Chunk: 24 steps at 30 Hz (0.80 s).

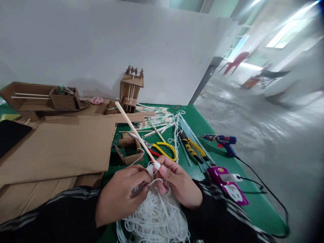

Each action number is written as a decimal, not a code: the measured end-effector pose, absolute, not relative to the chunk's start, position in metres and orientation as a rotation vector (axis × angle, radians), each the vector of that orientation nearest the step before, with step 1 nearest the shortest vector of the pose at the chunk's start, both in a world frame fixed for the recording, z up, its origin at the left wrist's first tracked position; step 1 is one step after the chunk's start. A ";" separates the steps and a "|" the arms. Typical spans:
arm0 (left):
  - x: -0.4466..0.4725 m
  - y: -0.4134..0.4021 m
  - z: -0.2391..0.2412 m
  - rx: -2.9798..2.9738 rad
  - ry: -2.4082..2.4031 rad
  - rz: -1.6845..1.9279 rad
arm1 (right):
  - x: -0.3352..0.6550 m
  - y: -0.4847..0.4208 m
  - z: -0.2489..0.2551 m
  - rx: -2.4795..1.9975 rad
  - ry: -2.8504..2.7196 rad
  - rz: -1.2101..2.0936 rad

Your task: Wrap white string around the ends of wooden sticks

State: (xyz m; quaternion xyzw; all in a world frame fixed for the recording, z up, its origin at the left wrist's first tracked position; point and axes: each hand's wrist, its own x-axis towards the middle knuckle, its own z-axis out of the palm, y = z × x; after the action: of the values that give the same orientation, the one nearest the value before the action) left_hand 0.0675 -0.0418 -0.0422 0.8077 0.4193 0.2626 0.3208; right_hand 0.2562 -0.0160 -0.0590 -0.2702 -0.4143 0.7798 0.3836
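Observation:
My right hand (178,180) pinches the lower end of a pale wooden stick (134,130), which slants up and to the left. White string is wound around that end of the stick. My left hand (124,194) is closed on the white string (155,181), which runs taut across to my right fingers. A small dark grey patch shows between the left fingers; I cannot make out what it is. Below both hands lies a loose, tangled heap of the same string (159,219). Scissors (165,148) with yellow and red handles lie just beyond the hands.
Cardboard sheets (81,145) cover the left side. A cardboard frame (129,155), a cardboard tower (131,87) and wrapped sticks (159,118) stand or lie beyond. At right are pliers (192,148), a blue glue gun (222,140) and a purple power strip (227,185) with trailing cord.

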 end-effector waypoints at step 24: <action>0.043 -0.034 -0.027 2.478 1.200 0.715 | 0.257 -0.015 -0.060 -0.725 -1.058 1.902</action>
State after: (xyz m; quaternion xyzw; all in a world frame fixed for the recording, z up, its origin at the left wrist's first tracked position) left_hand 0.0434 -0.0343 -0.0269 0.8615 0.4173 0.2486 0.1477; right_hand 0.2572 -0.0150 -0.0603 -0.2882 -0.4204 0.7557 0.4113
